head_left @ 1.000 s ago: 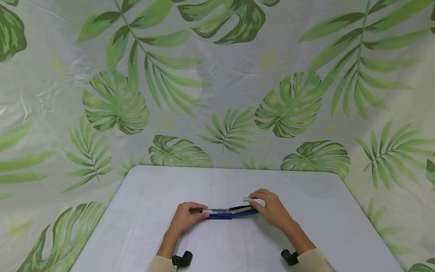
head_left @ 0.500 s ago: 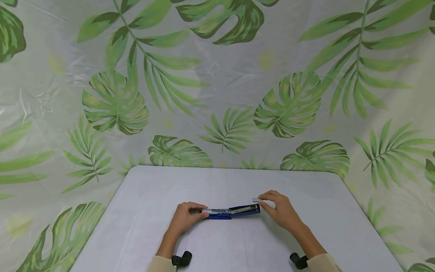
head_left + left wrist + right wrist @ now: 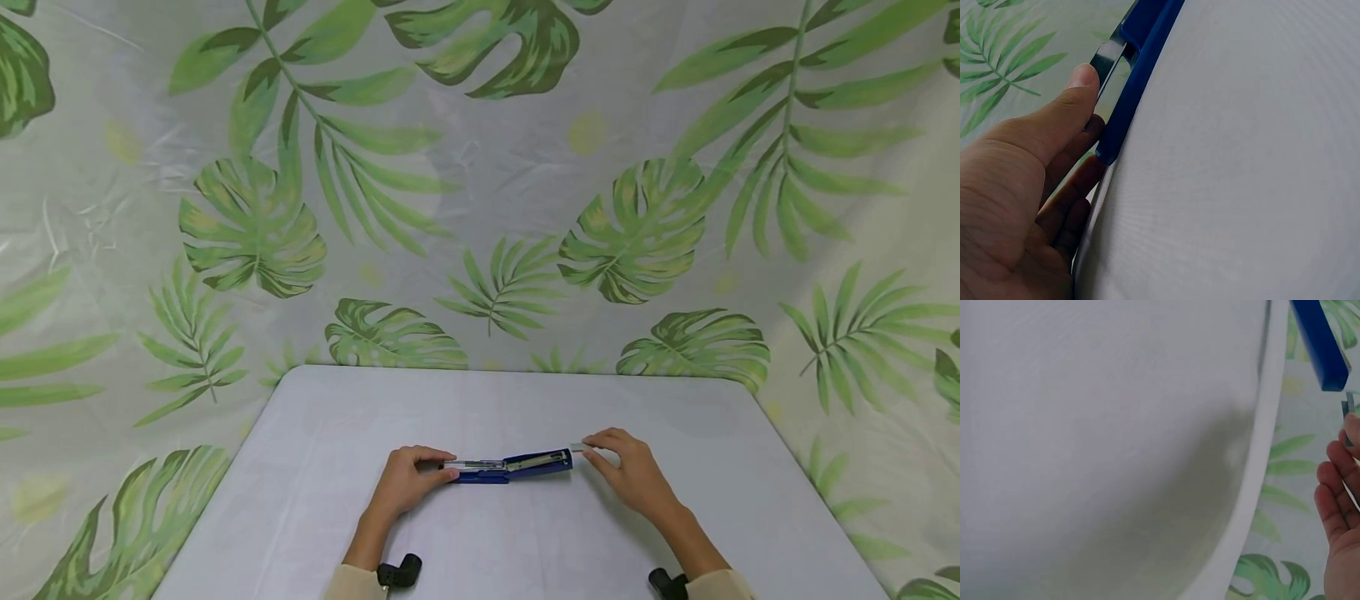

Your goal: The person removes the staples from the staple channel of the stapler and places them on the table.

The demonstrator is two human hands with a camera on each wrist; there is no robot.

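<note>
A blue stapler lies swung wide at its hinge on the white table, its cover tilted up to the right. With thumb and fingers, my left hand grips its left end; in the left wrist view the thumb lies on the metal magazine above the blue base. Just right of the cover's tip, my right hand pinches a short grey strip of staples between thumb and index finger. In the right wrist view the staple strip is apart from the cover's end.
The white table has rounded far corners. Behind it hangs a leaf-patterned cloth. A black wrist camera is strapped to the left wrist, another to the right.
My right hand has moved right with the staple strip, from above the stapler's cover to beyond its tip, and a little lower. The left hand keeps its grip in place.
</note>
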